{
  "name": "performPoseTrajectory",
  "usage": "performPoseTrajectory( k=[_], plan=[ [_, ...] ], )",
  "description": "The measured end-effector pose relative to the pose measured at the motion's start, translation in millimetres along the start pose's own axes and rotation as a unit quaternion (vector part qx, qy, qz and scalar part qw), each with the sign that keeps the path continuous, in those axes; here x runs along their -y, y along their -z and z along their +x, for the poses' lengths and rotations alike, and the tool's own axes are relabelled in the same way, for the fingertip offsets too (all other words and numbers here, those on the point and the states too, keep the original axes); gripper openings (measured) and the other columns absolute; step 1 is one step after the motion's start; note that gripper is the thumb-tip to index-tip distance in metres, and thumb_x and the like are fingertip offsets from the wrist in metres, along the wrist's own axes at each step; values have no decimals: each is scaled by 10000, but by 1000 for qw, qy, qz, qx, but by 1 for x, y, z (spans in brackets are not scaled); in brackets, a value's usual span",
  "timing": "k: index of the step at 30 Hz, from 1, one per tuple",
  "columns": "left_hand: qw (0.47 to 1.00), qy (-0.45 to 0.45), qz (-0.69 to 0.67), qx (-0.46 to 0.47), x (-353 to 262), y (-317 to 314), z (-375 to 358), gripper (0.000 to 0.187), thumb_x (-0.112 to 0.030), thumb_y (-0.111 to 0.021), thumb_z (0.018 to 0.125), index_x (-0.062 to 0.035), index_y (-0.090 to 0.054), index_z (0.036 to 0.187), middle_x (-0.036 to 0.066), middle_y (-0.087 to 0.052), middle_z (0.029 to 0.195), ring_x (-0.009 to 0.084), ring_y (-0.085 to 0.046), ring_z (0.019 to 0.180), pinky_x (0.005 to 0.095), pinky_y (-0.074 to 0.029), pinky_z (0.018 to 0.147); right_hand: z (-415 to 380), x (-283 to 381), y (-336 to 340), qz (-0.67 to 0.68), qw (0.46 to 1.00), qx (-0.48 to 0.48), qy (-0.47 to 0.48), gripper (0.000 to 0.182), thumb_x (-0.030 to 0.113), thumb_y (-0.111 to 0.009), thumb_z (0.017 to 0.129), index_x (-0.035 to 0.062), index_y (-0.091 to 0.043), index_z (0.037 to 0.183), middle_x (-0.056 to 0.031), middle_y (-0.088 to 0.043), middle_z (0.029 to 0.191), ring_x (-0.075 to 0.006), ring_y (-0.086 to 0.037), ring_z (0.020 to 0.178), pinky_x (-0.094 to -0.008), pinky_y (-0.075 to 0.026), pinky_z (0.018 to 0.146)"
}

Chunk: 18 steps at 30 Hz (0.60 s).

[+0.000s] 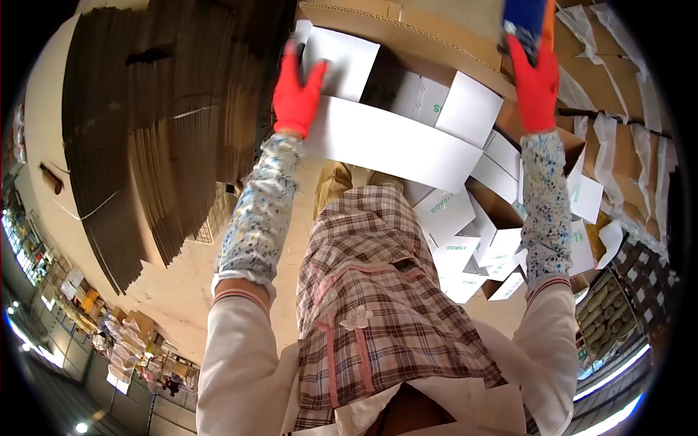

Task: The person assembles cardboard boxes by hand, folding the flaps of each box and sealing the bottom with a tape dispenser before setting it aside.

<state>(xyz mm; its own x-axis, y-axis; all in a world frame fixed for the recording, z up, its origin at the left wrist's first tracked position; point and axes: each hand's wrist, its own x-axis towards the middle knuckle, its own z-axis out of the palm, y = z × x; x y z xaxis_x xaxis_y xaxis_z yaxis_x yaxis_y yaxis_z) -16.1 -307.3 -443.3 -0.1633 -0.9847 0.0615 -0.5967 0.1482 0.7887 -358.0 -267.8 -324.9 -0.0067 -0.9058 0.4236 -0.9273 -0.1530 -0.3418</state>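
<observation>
My left hand [297, 94], in a red glove with dark fingertips, is at the left end of an open brown carton [407, 33]. Its thumb and fingers are spread beside a white box [345, 62] inside the carton; contact with the box cannot be made out. A long white panel [396, 138] runs along the carton's near side. Beyond the carton's right end, my right hand [536, 83], also red-gloved, is closed on a blue and orange object [525, 18], blurred and cut off by the top edge. Another white box [471, 109] sits tilted at the carton's right.
Many white boxes with green print [445, 214] lie heaped at the right, below the carton. Stacks of flattened cardboard [174, 123] stand at the left. Taped brown cartons [618, 80] are at the far right. Bare floor [211, 305] shows at lower left.
</observation>
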Motion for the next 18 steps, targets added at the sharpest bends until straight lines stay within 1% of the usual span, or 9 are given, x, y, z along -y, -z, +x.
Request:
performPoseTrajectory(
  k=[2, 3, 5, 7, 9, 11, 13, 15, 18],
  plan=[
    [815, 215, -529, -93, 23, 1, 1, 624, -464, -456, 943, -38, -328, 1382, 187, -456, 1330, 249, -515, 1151, 365, -437, 946, -50, 4, -16, -104, 968, 5, -228, 255, 228, -702, 793, 18, -618, 911, -96, -602, 740, -270, -569, 641, -354, -436, 622],
    [738, 288, -605, -76, 50, 3, 1, 591, -427, -408, 966, -24, -313, 1388, 173, -466, 1322, 233, -519, 1144, 347, -426, 964, -65, 37, -18, -63, 964, 68, -248, 284, 236, -732, 761, 18, -615, 900, -89, -613, 721, -278, -593, 665, -377, -445, 677],
    [814, 249, -522, -50, 35, 7, 4, 610, -425, -400, 963, -19, -289, 1405, 166, -500, 1292, 238, -531, 1141, 336, -407, 987, -114, 55, -51, -37, 986, 60, -153, 335, 207, -752, 723, 25, -610, 966, -142, -600, 938, -305, -583, 826, -393, -447, 735],
    [990, 132, 17, -39, 46, -20, -4, 494, -438, -375, 962, -44, -528, 1218, 178, -602, 1148, 350, -550, 1074, 383, -426, 930, -127, 66, -71, -16, 993, 51, -101, 371, 192, -761, 704, 28, -607, 999, -168, -593, 1046, -319, -579, 907, -401, -448, 764],
    [972, 205, 114, -26, 2, -15, 8, 422, -399, -372, 968, -50, -588, 1067, 201, -613, 1055, 399, -547, 996, 436, -440, 857, -89, 78, -64, 203, 952, 155, -171, 401, 240, -765, 684, 50, -610, 1001, -120, -638, 954, -336, -573, 910, -432, -434, 804],
    [982, 168, 86, 8, 9, -15, 9, 384, -373, -384, 969, -66, -585, 1082, 215, -612, 1014, 406, -557, 962, 432, -448, 832, -60, 85, -86, 176, 950, 241, 89, 275, 239, -685, 741, 112, -635, 979, -38, -644, 917, -262, -602, 864, -400, -442, 788],
    [986, 165, 6, 22, 21, -3, 10, 399, -352, -394, 978, -64, -539, 1213, 171, -623, 1096, 327, -574, 1048, 356, -438, 899, -58, 86, -121, 166, 927, 146, 304, 244, 229, -635, 754, 131, -638, 978, -29, -649, 953, -223, -614, 900, -368, -453, 828],
    [885, 80, -439, 131, 11, 52, 7, 538, -316, -379, 990, -17, -271, 1424, 94, -394, 1400, 243, -371, 1310, 358, -302, 1068, -42, 95, -129, 207, 906, 203, 310, 244, 186, -605, 750, 146, -639, 988, -28, -651, 1017, -184, -616, 962, -336, -443, 902],
    [910, -1, -343, 234, -30, 107, 14, 728, -508, -487, 896, 30, -340, 1364, 181, -300, 1458, 321, -294, 1351, 437, -217, 1101, -46, 93, -137, 217, 916, 144, 304, 243, 156, -635, 620, 79, -640, 851, -73, -639, 894, -261, -604, 850, -392, -470, 772]
  ],
)
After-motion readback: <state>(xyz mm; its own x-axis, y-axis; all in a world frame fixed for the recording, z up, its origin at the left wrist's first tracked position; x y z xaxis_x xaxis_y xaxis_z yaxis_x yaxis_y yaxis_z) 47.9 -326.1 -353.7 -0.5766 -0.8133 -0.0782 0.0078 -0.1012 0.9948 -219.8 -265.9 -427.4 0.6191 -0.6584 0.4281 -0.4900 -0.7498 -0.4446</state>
